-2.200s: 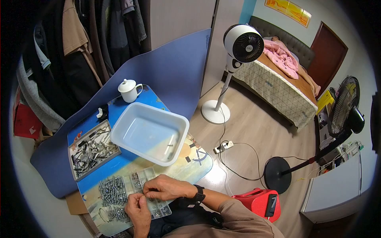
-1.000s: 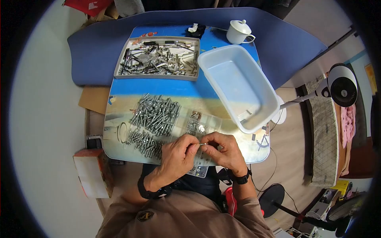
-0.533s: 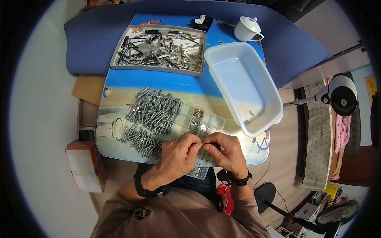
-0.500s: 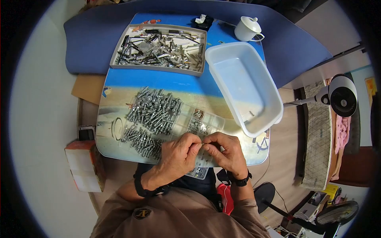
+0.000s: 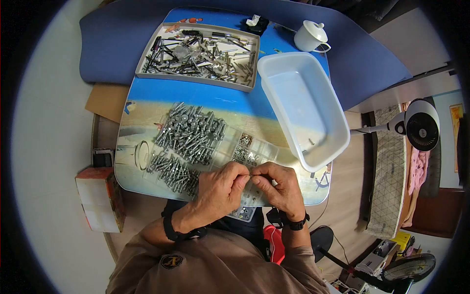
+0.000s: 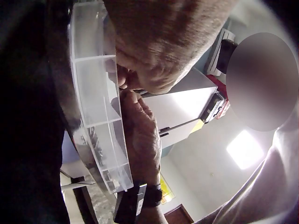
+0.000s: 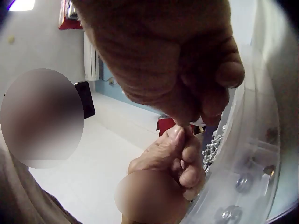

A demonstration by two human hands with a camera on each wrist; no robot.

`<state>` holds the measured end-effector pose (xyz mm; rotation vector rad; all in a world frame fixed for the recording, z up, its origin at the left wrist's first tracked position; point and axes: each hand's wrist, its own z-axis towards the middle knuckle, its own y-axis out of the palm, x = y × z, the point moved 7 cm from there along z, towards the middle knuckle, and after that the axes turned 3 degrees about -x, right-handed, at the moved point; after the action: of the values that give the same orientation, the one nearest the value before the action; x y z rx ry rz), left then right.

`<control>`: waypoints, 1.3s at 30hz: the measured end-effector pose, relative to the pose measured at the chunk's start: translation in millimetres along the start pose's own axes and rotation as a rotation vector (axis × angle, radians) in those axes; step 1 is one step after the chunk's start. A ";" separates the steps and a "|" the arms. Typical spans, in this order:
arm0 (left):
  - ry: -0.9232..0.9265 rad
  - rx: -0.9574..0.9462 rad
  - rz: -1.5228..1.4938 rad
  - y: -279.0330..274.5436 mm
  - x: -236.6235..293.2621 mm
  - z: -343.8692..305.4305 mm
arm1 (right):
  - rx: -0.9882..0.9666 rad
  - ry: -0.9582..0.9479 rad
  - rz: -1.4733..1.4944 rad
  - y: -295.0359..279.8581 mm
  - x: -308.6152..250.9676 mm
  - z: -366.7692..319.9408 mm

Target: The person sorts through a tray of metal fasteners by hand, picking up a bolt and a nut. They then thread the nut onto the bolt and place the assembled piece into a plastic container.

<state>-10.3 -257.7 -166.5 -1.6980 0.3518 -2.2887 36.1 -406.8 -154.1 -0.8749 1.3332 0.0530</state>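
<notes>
Both hands meet fingertip to fingertip over a clear compartment box (image 5: 224, 153) at the table's near edge. My left hand (image 5: 223, 188) pinches one end of a small thin metal piece (image 5: 251, 176) between thumb and forefinger; my right hand (image 5: 278, 191) pinches the other end. Fingers cover most of the piece, so I cannot tell its kind. Small nuts and washers (image 5: 243, 154) fill some compartments behind the hands. Left of them lie a heap of long screws (image 5: 191, 134) and one of shorter screws (image 5: 174, 171). The wrist views show the fingertips touching beside the box's wall (image 6: 96, 100).
A shallow box (image 5: 147, 75) of pens and metal parts lies at the back left. At the right stands a white plastic tub (image 5: 338, 139) with a small piece inside; behind it is a lidded mug (image 5: 311, 36). A white fan (image 5: 423, 125) stands beyond the table (image 5: 161, 100).
The head view has swung from the room at the right down onto the table. Both hands stay together over the box, fingers shifting slightly around the small piece.
</notes>
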 end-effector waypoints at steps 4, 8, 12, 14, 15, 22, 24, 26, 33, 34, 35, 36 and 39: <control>0.003 -0.010 0.008 0.7 0.5 -0.7 | 0.038 0.010 0.044 -2.2 1.8 -2.6; -0.008 -0.002 -0.001 1.3 -0.8 -1.5 | 0.041 0.029 0.042 -3.1 4.2 -3.8; -0.004 0.005 0.002 0.0 -0.2 -1.7 | 0.010 0.059 0.137 -2.3 7.7 -2.6; -0.009 0.002 0.006 0.2 0.6 -1.2 | 0.022 0.064 0.169 -4.0 8.3 -1.1; -0.014 -0.001 0.010 0.4 0.7 -0.9 | -0.018 0.047 0.102 -3.3 5.5 0.5; 0.006 0.020 -0.007 -1.0 -1.8 -1.0 | -0.007 0.026 0.036 -0.5 4.6 0.1; -0.049 -0.019 -0.016 0.0 -2.2 0.3 | 0.004 0.061 0.060 0.5 5.9 -1.3; -0.054 -0.023 -0.019 -0.2 -2.8 0.4 | 0.018 0.098 0.083 -0.1 9.1 -2.2; -0.029 -0.009 -0.027 0.1 -5.2 -1.4 | -0.008 -0.045 0.038 -0.7 2.2 4.3; -0.031 -0.009 -0.028 0.1 -5.5 -1.3 | -0.041 -0.062 -0.014 0.4 0.3 5.0; -0.027 -0.008 -0.032 -0.1 -5.6 -1.1 | -0.042 -0.061 -0.013 0.3 1.1 4.7; -0.025 -0.006 -0.036 -0.2 -5.6 -1.1 | -0.051 -0.052 -0.036 1.1 2.7 4.3; -0.026 -0.003 -0.044 -0.9 -6.3 -1.0 | -0.044 -0.026 -0.041 1.7 3.5 3.1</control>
<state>-9.6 -254.6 -172.1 -1.7515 0.3153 -2.2963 38.8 -405.4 -158.1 -0.9358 1.2941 0.0620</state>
